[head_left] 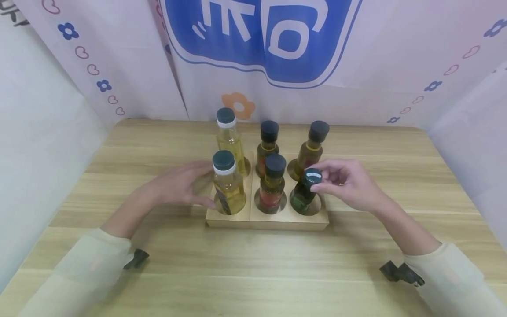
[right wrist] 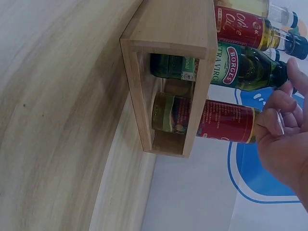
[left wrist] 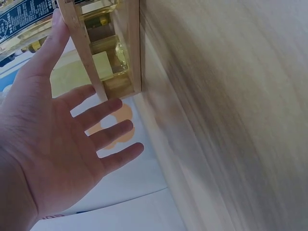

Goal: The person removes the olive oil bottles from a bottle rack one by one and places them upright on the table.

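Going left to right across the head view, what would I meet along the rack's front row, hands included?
Left hand, clear bottle of yellow oil, red-label bottle, green bottle, right hand.

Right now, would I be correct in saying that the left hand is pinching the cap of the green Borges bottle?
Not quite: it is the right hand pinching the cap of the green Borges bottle, as the head view shows.

Cream sleeves (head_left: 85, 270); small black device (head_left: 137, 259) at each cuff (head_left: 112, 241), probably camera; left hand (head_left: 182, 184), right hand (head_left: 350, 185) bare
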A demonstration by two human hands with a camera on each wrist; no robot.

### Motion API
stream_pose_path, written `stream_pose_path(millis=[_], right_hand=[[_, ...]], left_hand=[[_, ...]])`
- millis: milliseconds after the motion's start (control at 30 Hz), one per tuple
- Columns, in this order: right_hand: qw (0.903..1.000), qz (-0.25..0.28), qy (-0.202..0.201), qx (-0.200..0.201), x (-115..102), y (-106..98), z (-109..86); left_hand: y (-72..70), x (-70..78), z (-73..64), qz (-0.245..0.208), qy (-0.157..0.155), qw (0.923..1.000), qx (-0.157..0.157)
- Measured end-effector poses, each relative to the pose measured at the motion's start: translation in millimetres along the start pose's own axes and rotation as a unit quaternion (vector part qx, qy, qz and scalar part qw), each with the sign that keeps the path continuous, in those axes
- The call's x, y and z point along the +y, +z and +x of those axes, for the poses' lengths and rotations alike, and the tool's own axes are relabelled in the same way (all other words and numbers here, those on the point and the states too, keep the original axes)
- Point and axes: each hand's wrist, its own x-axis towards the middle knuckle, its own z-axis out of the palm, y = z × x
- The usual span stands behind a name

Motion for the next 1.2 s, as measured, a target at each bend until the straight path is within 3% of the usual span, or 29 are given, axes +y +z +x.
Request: stream_pose_path(millis=[233,700,967,1200], right_hand=[[1.0000,0.000,-0.001,0.007,-1,0,-1.4],[0.9995,0.003,-0.022,0.024,-1,-1,-7.4],[0.9977,0.051,-0.034,0.029,-5,-2,-5.4],[0.9938,0.092,-0.048,0.039,-8,-4,-3.4]], left_hand=[[-0.6,1.2,2.8,-0.004,-0.020,0.9996,-0.018],[1.3,-2.3,7.0,-0.083,0.000,0.9963,-0.020],[-1.2,-9.7,11.6,-0.138,0.012,0.9900,-0.026],[-1.2,-16.0,18.0,-0.159,0.029,0.9862,-0.037]])
